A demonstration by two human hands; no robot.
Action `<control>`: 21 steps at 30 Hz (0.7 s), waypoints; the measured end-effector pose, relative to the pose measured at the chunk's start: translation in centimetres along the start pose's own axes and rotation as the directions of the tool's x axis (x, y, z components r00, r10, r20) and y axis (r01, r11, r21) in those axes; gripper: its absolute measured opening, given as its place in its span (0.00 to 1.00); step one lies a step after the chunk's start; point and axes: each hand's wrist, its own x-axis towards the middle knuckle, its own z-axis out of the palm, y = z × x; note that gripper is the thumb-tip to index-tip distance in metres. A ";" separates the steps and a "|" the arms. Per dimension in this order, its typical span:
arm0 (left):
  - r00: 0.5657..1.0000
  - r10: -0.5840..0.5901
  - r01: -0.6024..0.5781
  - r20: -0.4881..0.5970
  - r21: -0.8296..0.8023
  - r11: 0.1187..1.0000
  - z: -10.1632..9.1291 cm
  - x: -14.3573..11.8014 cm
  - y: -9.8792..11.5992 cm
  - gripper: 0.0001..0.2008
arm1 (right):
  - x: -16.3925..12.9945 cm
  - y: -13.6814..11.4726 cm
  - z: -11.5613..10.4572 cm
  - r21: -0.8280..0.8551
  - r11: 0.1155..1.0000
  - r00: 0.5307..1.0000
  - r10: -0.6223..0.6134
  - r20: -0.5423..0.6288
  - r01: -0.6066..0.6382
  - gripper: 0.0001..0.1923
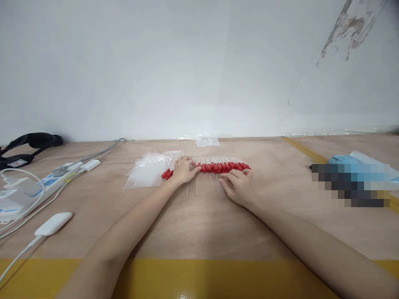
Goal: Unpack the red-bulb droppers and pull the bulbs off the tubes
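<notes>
A row of droppers (pixel 215 167) with red bulbs and thin clear tubes lies across the table ahead of me. Some tubes point toward the wall and others toward me. At the row's left end, my left hand (pixel 184 169) has its fingers curled over the droppers, the thumb against the red bulbs. My right hand (pixel 238 186) is at the right end, its thumb and index finger drawn close together at the near tubes and its other fingers by the bulbs. A few red bulbs (pixel 167 174) stick out left of my left hand. What lies under my palms is hidden.
Clear zip bags (pixel 143 172) are spread left of the row, and another bag (pixel 207 142) lies near the wall. A power strip (pixel 46 182) with cables, a white device (pixel 52 224) and a black strap (pixel 31 147) occupy the left. A blue packet (pixel 346 160) lies right, beside a blurred patch.
</notes>
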 end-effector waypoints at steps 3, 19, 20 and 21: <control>0.989 -0.070 0.059 -0.127 -0.089 0.994 -0.4 -0.7 0.1 0.09 | -0.1 0.1 0.1 -0.011 1.000 1.000 0.000 0.011 0.000 0.11; 0.942 0.335 -0.335 -0.024 -0.149 0.930 -3.3 -7.8 0.6 0.08 | -0.5 -0.7 0.1 0.023 0.970 0.957 -0.243 0.158 0.243 0.15; 0.939 0.344 -0.343 -0.019 -0.146 0.928 -3.2 -7.8 0.6 0.08 | -0.5 -0.7 0.2 0.031 0.970 0.956 -0.241 0.169 0.239 0.13; 0.935 0.354 -0.353 -0.018 -0.139 0.925 -3.2 -7.7 0.7 0.08 | -0.5 -0.8 0.3 0.036 0.971 0.955 -0.237 0.177 0.234 0.13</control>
